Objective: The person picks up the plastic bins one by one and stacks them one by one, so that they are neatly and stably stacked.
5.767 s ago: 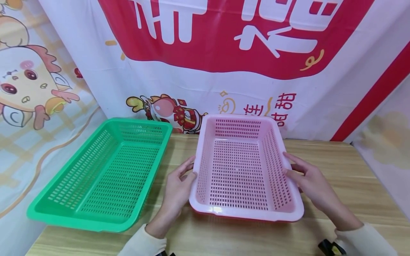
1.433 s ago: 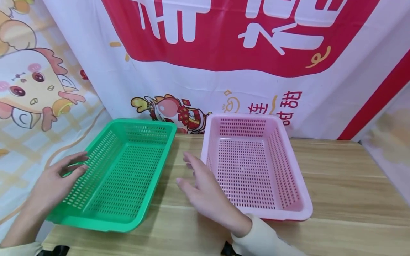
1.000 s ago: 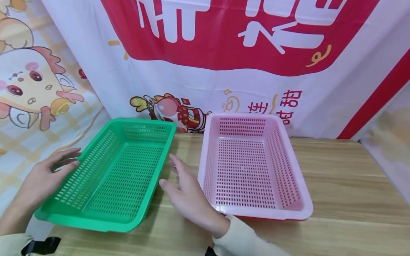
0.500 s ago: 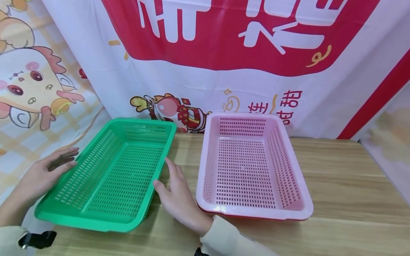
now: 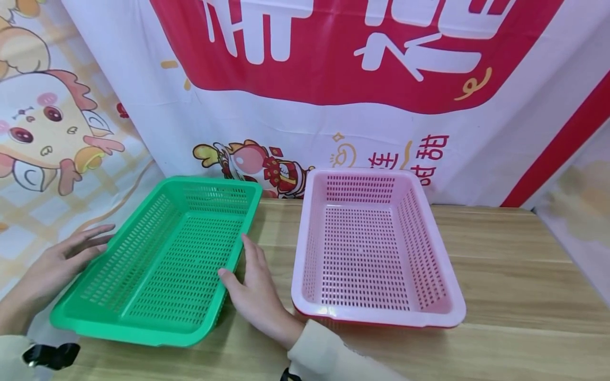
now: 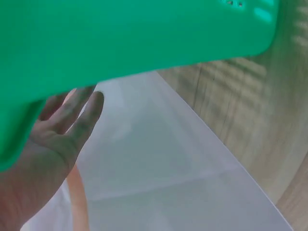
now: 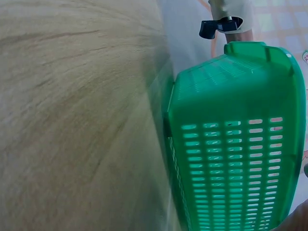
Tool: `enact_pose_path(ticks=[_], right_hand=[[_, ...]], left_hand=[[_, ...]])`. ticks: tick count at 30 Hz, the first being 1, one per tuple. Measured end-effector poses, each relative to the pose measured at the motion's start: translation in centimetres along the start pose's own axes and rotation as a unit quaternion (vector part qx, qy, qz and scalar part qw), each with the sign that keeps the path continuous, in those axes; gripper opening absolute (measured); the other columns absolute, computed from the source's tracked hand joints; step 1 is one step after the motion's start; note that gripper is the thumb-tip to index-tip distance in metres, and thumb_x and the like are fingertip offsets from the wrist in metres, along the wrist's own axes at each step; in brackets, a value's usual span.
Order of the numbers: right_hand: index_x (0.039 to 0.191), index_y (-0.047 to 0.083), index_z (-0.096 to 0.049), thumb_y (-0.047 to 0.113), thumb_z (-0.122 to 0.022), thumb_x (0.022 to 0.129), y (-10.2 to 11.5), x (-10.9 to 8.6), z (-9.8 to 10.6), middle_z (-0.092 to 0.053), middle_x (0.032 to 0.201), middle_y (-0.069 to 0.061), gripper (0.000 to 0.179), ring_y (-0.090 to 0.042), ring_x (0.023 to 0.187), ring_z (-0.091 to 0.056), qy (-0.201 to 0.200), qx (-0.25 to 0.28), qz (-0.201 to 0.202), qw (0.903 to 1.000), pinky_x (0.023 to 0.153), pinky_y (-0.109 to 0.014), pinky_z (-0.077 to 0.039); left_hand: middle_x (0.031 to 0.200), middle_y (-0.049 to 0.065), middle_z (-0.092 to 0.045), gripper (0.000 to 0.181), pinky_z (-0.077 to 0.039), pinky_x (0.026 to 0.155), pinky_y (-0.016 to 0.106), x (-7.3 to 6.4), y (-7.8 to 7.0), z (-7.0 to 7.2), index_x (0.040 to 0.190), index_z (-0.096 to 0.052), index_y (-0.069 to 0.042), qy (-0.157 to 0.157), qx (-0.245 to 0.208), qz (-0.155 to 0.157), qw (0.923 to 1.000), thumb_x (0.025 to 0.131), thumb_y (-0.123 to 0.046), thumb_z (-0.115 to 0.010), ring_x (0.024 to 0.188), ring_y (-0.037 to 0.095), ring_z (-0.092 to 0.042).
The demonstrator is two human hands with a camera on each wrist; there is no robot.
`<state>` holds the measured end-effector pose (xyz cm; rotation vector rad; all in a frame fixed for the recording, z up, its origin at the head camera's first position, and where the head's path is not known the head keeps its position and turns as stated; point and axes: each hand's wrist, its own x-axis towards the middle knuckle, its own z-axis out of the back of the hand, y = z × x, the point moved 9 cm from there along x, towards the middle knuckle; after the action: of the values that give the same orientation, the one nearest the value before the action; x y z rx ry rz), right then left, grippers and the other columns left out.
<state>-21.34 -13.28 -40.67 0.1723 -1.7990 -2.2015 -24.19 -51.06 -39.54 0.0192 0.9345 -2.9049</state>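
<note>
A green slotted basket point(image 5: 167, 264) lies at the table's left end, its left side hanging past the table edge. My left hand point(image 5: 71, 254) is beside its left rim, fingers straight; in the left wrist view the open palm point(image 6: 53, 139) sits just under the green rim point(image 6: 120, 43). My right hand point(image 5: 248, 275) lies flat on the table between the two baskets, thumb against the green basket's right rim. The right wrist view shows the green basket's slotted side point(image 7: 236, 159) close up. A pink basket point(image 5: 381, 317) stands to the right, untouched.
A thin red edge point(image 5: 343, 320) shows under the pink basket's front rim. The wooden table point(image 5: 500, 264) runs on to the right. A printed red and white banner point(image 5: 333, 79) hangs close behind both baskets. Left of the table is cartoon-printed cloth point(image 5: 43, 132).
Both hands left the pink basket. Over the last second my right hand slid left from the pink basket to the green basket's right rim. My left hand stayed by the left rim.
</note>
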Motion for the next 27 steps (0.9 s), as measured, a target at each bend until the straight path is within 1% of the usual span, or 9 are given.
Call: enact_pose_path(ticks=[1, 3, 6, 8, 10, 12, 20, 23, 27], right_hand=[[0.168, 0.030, -0.019, 0.040, -0.060, 0.106, -0.1, 0.1, -0.1, -0.023, 0.173, 0.007, 0.076, -0.017, 0.159, -0.025, -0.001, 0.002, -0.003, 1.0000, 0.130, -0.054, -0.029], [0.168, 0.032, -0.018, 0.040, -0.061, 0.105, -0.4, 0.1, -0.3, -0.022, 0.173, 0.008, 0.076, -0.017, 0.159, -0.025, -0.003, 0.006, -0.007, 1.0000, 0.129, -0.054, -0.029], [0.168, 0.035, -0.016, 0.038, -0.062, 0.105, -0.7, 0.2, -0.4, -0.022, 0.173, 0.009, 0.078, -0.017, 0.159, -0.024, -0.007, 0.011, -0.012, 0.9998, 0.129, -0.054, -0.028], [0.168, 0.035, -0.016, 0.037, -0.062, 0.105, -0.8, 0.2, -0.5, -0.022, 0.173, 0.009, 0.079, -0.018, 0.159, -0.024, -0.009, 0.013, -0.013, 0.9998, 0.129, -0.054, -0.028], [0.168, 0.035, -0.016, 0.036, -0.063, 0.105, -1.0, 0.3, -0.6, -0.022, 0.173, 0.008, 0.079, -0.018, 0.159, -0.024, -0.009, 0.016, -0.016, 0.9997, 0.130, -0.054, -0.028], [0.168, 0.035, -0.016, 0.037, -0.063, 0.105, -1.1, 0.3, -0.7, -0.022, 0.173, 0.008, 0.079, -0.018, 0.160, -0.024, -0.010, 0.017, -0.018, 0.9996, 0.130, -0.054, -0.028], [0.167, 0.040, -0.017, 0.041, -0.062, 0.105, -1.6, 0.3, -0.9, -0.024, 0.172, 0.011, 0.077, -0.017, 0.159, -0.026, -0.006, 0.024, -0.033, 0.9992, 0.129, -0.055, -0.028], [0.167, 0.041, -0.016, 0.042, -0.061, 0.105, -1.6, 0.3, -0.9, -0.023, 0.172, 0.013, 0.076, -0.016, 0.159, -0.025, -0.003, 0.025, -0.035, 0.9991, 0.129, -0.054, -0.028], [0.166, 0.042, -0.015, 0.042, -0.060, 0.105, -1.6, 0.3, -0.9, -0.024, 0.172, 0.014, 0.076, -0.015, 0.159, -0.026, -0.001, 0.023, -0.036, 0.9991, 0.129, -0.054, -0.029]], left_hand=[[0.169, 0.031, -0.021, 0.066, -0.028, 0.106, 0.084, 0.0, 0.2, -0.1, 0.169, -0.017, -0.028, 0.007, -0.002, 0.002, 1.0000, 0.112, -0.049, -0.042, 0.145, 0.065, -0.024], [0.172, 0.029, -0.011, 0.065, -0.045, 0.103, 0.068, -0.1, 0.6, -0.2, 0.169, -0.016, -0.031, 0.023, -0.004, 0.004, 0.9997, 0.112, -0.049, -0.041, 0.143, 0.065, -0.027], [0.173, 0.027, 0.001, 0.064, -0.058, 0.083, 0.041, -0.1, 1.1, -0.5, 0.168, -0.015, -0.036, 0.042, -0.017, 0.012, 0.9989, 0.112, -0.049, -0.042, 0.124, 0.037, -0.057], [0.171, 0.031, 0.005, 0.063, -0.055, 0.068, 0.025, -0.1, 1.4, -0.8, 0.168, -0.014, -0.039, 0.056, -0.031, 0.019, 0.9978, 0.112, -0.048, -0.041, 0.106, 0.014, -0.059], [0.169, 0.035, 0.008, 0.062, -0.059, 0.069, 0.027, -0.1, 1.6, -1.0, 0.168, -0.012, -0.040, 0.067, -0.053, 0.025, 0.9960, 0.113, -0.047, -0.040, 0.100, 0.001, -0.055], [0.167, 0.038, 0.010, 0.062, -0.060, 0.070, 0.029, -0.1, 1.6, -1.2, 0.168, -0.011, -0.040, 0.077, -0.071, 0.027, 0.9941, 0.113, -0.045, -0.039, 0.099, 0.001, -0.056], [0.157, 0.045, -0.006, 0.060, -0.066, 0.066, 0.046, -0.1, 1.8, -2.1, 0.166, -0.004, -0.046, 0.105, -0.138, 0.031, 0.9844, 0.115, -0.039, -0.034, 0.083, 0.013, -0.074], [0.157, 0.032, -0.017, 0.060, -0.066, 0.067, 0.047, -0.1, 2.1, -2.2, 0.166, -0.005, -0.047, 0.109, -0.152, 0.032, 0.9819, 0.115, -0.037, -0.035, 0.084, 0.015, -0.075], [0.139, -0.011, -0.038, 0.060, -0.067, 0.070, 0.048, 0.2, 2.5, -2.4, 0.166, -0.007, -0.049, 0.123, -0.183, 0.028, 0.9751, 0.116, -0.033, -0.036, 0.089, 0.014, -0.075]])
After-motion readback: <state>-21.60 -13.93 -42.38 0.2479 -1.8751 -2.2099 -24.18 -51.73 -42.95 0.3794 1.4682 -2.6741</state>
